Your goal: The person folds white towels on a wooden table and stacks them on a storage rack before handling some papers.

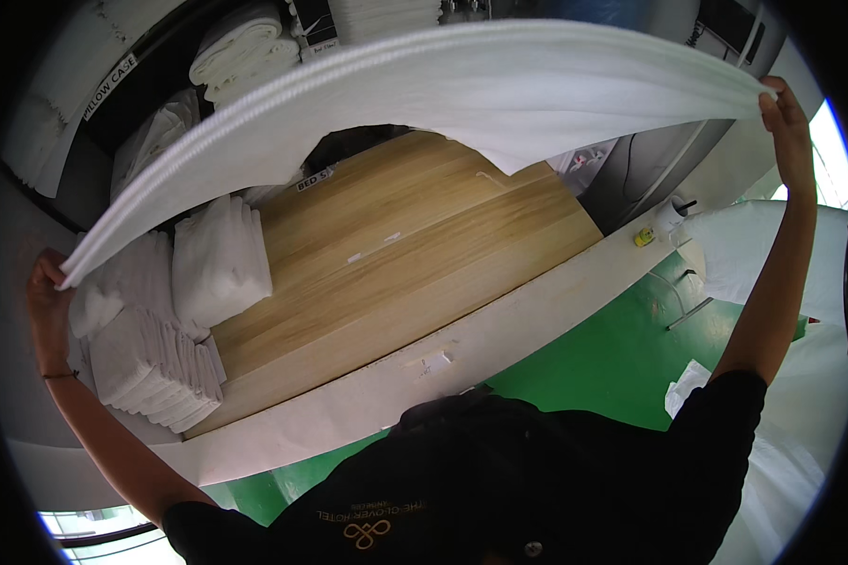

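Note:
A white cloth (424, 92), likely a sheet or towel, is stretched wide in the air between my two raised hands. My left hand (48, 300) pinches one end of its folded edge at the far left. At the upper right, my right hand (784, 134) grips the opposite end between thumb and fingers. The cloth bows upward and its lower edge hangs unevenly over a wood-grain tabletop (424, 226). Part of the shelving behind is hidden by it.
Folded white linen stacks (157, 367) and another folded pile (219, 258) stand on the table's left. Shelves behind hold more folded linen (244, 53) and bear labels. A yellow item (644, 236) and a white cylindrical container (673, 210) sit at the right end. The floor (579, 360) is green.

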The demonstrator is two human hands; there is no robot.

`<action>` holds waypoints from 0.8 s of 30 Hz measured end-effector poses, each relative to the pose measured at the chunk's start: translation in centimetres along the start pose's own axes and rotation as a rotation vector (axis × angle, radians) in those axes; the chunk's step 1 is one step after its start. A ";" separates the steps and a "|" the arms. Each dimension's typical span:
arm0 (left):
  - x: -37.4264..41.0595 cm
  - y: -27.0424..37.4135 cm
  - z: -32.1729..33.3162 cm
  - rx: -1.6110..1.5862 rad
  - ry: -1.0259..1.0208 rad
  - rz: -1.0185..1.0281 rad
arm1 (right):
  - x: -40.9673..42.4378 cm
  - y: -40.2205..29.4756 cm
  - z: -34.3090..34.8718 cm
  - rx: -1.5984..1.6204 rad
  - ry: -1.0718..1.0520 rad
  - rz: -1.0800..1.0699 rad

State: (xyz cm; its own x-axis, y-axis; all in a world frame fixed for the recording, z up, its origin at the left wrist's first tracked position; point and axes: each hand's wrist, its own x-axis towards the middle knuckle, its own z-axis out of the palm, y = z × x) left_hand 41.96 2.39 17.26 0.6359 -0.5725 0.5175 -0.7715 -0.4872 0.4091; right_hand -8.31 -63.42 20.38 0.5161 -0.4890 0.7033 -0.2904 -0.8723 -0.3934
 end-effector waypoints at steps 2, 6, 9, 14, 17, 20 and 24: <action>-5.5 0.7 5.1 -0.246 -0.184 -0.127 | -6.3 1.3 -0.3 0.043 -0.244 0.133; -17.0 -0.3 11.6 -0.374 -0.338 -0.406 | -16.6 3.4 5.3 0.416 -0.465 0.339; -24.2 -3.2 15.2 -0.454 -0.384 -0.592 | -22.4 4.2 7.5 0.421 -0.550 0.492; -31.1 -4.2 18.7 -0.480 -0.600 -0.770 | -30.0 6.5 8.8 0.399 -0.587 0.715; -31.4 -3.6 18.0 -0.502 -0.709 -0.846 | -30.9 6.7 8.8 0.336 -0.633 0.730; -29.1 -3.6 18.0 -0.499 -0.678 -0.774 | -29.1 7.1 9.2 0.298 -0.617 0.702; -19.9 -5.9 19.8 -0.515 -0.553 -0.660 | -23.0 8.7 13.5 0.274 -0.517 0.536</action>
State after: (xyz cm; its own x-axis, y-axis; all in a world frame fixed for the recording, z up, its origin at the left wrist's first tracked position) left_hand 34.28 3.58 -10.36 0.7572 -0.5809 -0.2988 -0.0920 -0.5477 0.8316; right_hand -11.85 -59.77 -7.20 0.6902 -0.7226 0.0390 -0.4310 -0.4538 -0.7800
